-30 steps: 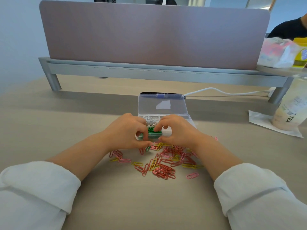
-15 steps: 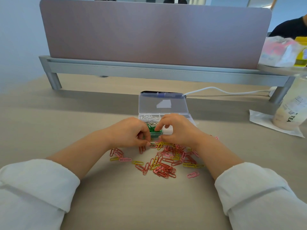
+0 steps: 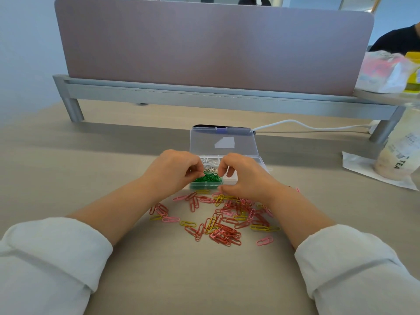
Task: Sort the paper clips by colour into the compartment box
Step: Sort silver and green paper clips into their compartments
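The wooden desk (image 3: 68,167) fills the lower view. A mauve divider panel (image 3: 204,48) stands on a grey metal rail (image 3: 204,98) across the far edge, at 12 o'clock from the wearer.

Two forearms in rolled white sleeves are extended from 7 and 5 o'clock toward the desk centre. The left hand (image 3: 172,171) is held at the 9 o'clock side of the compartment box (image 3: 230,179), its fingers curled down over the near-left compartment. The right hand (image 3: 247,178) is held at the 3 o'clock side, its fingers likewise curled, with the thumb low by the front wall of the box. Whether a clip is pinched in either hand cannot be told; the fingertips are too small and partly hidden.

A tall drink cup (image 3: 400,153) is noted at 3 o'clock on the desk, standing on a white napkin (image 3: 356,162).

The clear box lies at centre with its lid (image 3: 238,144) raised at the 12 o'clock side. Green paper clips (image 3: 209,178) are packed in the near-left compartment; silver clips (image 3: 210,163) are seen in the compartment behind it.

A white cable (image 3: 306,126) is run from behind the lid toward 3 o'clock.

Loose paper clips (image 3: 225,226), red, pink and yellow, are scattered unsorted on the desk at 6 o'clock of the box, between the forearms. One pink clip (image 3: 264,241) lies apart at the pile's 4 o'clock edge.
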A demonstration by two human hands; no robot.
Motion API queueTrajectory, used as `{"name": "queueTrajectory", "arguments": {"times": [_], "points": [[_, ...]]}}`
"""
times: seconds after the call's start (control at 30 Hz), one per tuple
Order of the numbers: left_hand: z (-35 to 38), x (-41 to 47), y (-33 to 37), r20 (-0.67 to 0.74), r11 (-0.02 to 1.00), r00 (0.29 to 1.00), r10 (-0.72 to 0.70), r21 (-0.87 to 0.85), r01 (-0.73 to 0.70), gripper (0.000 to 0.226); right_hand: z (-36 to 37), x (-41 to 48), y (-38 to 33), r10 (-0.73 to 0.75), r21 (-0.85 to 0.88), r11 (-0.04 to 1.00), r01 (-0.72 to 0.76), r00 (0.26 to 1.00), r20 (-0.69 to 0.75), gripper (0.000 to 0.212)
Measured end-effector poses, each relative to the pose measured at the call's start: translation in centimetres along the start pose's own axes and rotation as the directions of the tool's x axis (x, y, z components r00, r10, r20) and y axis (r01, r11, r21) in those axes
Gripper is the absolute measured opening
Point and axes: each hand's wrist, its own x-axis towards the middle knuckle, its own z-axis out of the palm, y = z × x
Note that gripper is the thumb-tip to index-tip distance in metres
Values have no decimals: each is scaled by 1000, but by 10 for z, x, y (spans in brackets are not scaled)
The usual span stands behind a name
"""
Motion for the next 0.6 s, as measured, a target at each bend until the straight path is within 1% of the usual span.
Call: {"name": "queueTrajectory", "arguments": {"times": [0.03,0.1,0.2,0.27,0.37,0.47,0.6], "points": [[1,0,0,-2,1000,1000,10,10,-10,4,0,0,0,4,-4,1000,-4,1000,2,27],[1,-1,0,19,1000,1000,-17,16,17,7,0,0,1,12,-4,1000,-12,1000,1,27],[1,-1,-3,1,999,999,-47,-5,47,24,0,1,0,15,-13,1000,-15,1000,6,34],[-1,-1,-3,6,1000,1000,-25,-2,25,33,0,1,-1,4,-47,999,-3,1000,26,41],[-3,-2,-4,72,996,997,19,84,-25,41,2,3,-2,-30,-93,995,33,999,43,38],[-3,-3,-4,94,984,988,119,125,-131,36,3,2,-1,-40,-118,992,45,998,43,32],[-2,-3,-6,100,977,981,164,121,-176,22,3,2,-4,-36,-146,989,37,999,10,27]]}}
